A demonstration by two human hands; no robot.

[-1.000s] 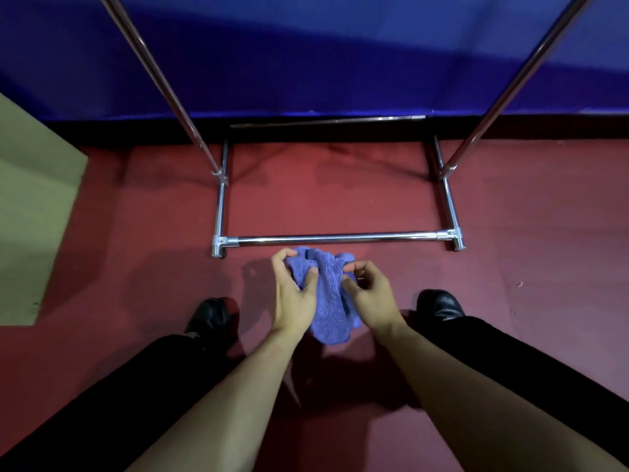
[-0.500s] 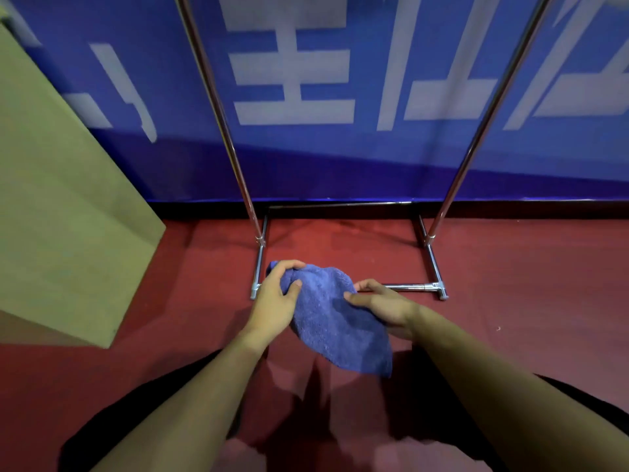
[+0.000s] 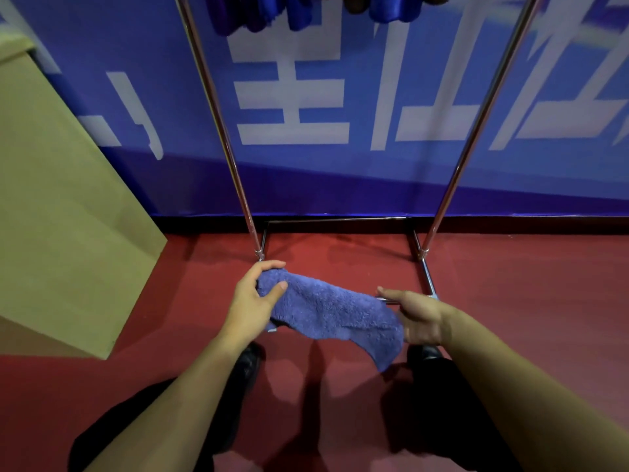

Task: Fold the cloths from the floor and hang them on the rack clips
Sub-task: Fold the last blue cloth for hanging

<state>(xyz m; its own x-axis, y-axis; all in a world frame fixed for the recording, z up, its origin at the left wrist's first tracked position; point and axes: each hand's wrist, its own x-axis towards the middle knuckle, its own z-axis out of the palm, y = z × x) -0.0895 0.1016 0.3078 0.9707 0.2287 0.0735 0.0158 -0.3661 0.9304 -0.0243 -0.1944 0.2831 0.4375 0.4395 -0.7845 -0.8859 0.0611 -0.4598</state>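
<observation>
Red floor [image 3: 510,301] runs under everything, and a blue wall with big white letters [image 3: 289,107] stands at the back. Held up over that floor is the blue cloth [image 3: 326,311], soft and fuzzy, stretched out between two hands with one corner drooping down on the right. It touches nothing but the hands. On the left end, the left hand [image 3: 252,301] has its fingers [image 3: 269,265] curled over the top of the cloth and its thumb pressed on the front, so it pinches that end tight. On the right end, the right hand [image 3: 415,315] holds the other side; its thumb lies straight on top, and its other fingers are hidden behind the cloth, so I cannot tell just how they curl. Behind the hands stands the shiny metal rack [image 3: 221,131], with two tall poles and low bars on the floor. Up at the very top, more blue cloths [image 3: 292,11] already hang, though the clips are cut off from view. A big tan box [image 3: 61,216] sits on the left. This looks like the folding step, with the cloth pulled flat. Next, the hands would need to bring the two ends together neatly, then lift the cloth up high to a free clip.
</observation>
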